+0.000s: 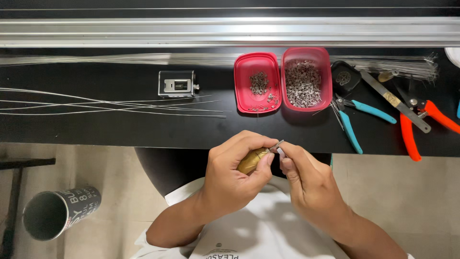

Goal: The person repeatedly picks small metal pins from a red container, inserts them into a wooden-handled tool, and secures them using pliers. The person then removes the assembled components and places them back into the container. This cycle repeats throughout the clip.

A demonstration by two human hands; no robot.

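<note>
- The person's white shirt (254, 235) is filling the bottom of the view, and both forearms are reaching up from it toward the edge of the bench (120, 129).
- The left hand (235, 180) is curling its grip closed around a yellowish wooden tool handle (252, 160), with the handle lying across the palm and the thumb pressing over it.
- The right hand (306, 184) is pinching its grip narrow on a small metal piece (279, 146) at the tip of that handle, so the two hands are meeting just below the bench's near edge.
- On the floor to the left, one dark cylindrical can (57, 211) is lying tilted with its open mouth showing.
- On the bench, several thin loose wires (110, 104) are lying spread out at the left.
- One small grey metal box (177, 84) is sitting beside them.
- Two red trays are standing side by side, touching: the left tray (241, 86) is holding few small metal parts, the right tray (326, 62) many.
- To the right, one blue-handled plier (354, 120), one orange-handled cutter (421, 122) and one flat metal file (395, 100) are lying near each other.
- At the far edge, a long bundle of straight wires (143, 59) is running along a metal rail (230, 31).
</note>
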